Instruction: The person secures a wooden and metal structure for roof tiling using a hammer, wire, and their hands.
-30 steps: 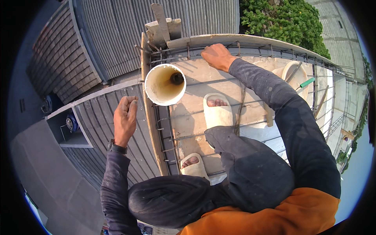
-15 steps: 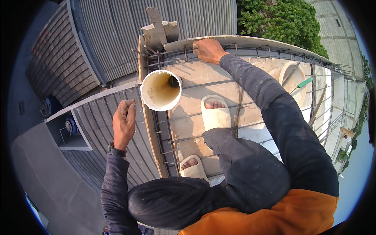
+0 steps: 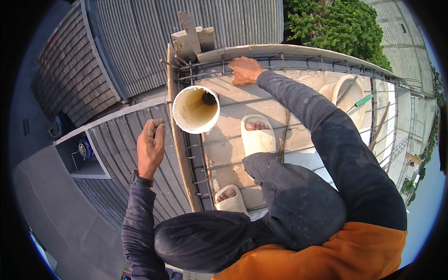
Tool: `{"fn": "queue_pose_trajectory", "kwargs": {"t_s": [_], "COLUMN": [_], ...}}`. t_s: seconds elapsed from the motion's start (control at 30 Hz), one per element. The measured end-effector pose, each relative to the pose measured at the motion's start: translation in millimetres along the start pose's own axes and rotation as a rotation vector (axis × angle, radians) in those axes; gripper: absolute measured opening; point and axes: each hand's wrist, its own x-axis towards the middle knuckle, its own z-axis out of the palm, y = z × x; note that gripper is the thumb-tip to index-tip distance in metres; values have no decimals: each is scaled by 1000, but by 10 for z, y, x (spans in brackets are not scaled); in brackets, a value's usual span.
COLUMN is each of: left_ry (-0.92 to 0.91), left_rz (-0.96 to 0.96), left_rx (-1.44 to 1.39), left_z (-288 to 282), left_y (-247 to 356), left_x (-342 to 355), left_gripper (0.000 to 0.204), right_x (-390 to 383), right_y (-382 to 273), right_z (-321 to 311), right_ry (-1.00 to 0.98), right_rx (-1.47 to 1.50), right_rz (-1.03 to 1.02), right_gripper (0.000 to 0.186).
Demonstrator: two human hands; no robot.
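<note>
My right hand [image 3: 245, 71] reaches to the far edge of the formwork, fingers curled beside the steel reinforcing bars [image 3: 275, 58]. Whatever its fingertips grip is hidden. Out past the left side board [image 3: 179, 154], my left hand [image 3: 151, 142] is raised with thumb and fingers pinched together. Anything in that pinch is too small to make out. Between the two hands an open white plastic pipe [image 3: 186, 122] stands upright at the formwork corner, touched by neither hand.
Bars cross the wooden deck [image 3: 228, 149] under my sandalled feet. A pale bucket [image 3: 332, 88] and a green-handled tool [image 3: 363, 100] sit at the right. Wood pieces [image 3: 189, 35] stick up at the far corner. Beyond the left board lie lower metal roofs [image 3: 135, 126].
My right hand has drawn slightly nearer along the far bars and its wrist has turned. The left hand stays pinched, almost in place. The view has shifted a little.
</note>
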Motion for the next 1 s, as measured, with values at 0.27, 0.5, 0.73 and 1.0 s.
{"fn": "queue_pose_trajectory", "kwargs": {"t_s": [0.27, 0.5, 0.73, 1.0], "left_ry": [6, -18, -18, -25], "left_rz": [40, -51, 8, -20], "left_rx": [40, 48, -32, -52], "left_z": [-2, -15, 95, 37], "left_y": [-66, 11, -81, -93], "left_x": [33, 11, 37, 28], "left_gripper": [25, 25, 24, 24], "right_x": [6, -88, 83, 62], "right_y": [160, 180, 242, 231], "right_z": [22, -45, -115, -196], "right_ry": [70, 162, 287, 229], "right_rx": [-57, -203, -256, -62], "right_rz": [-132, -324, -433, -182], "right_gripper": [22, 9, 12, 21]}}
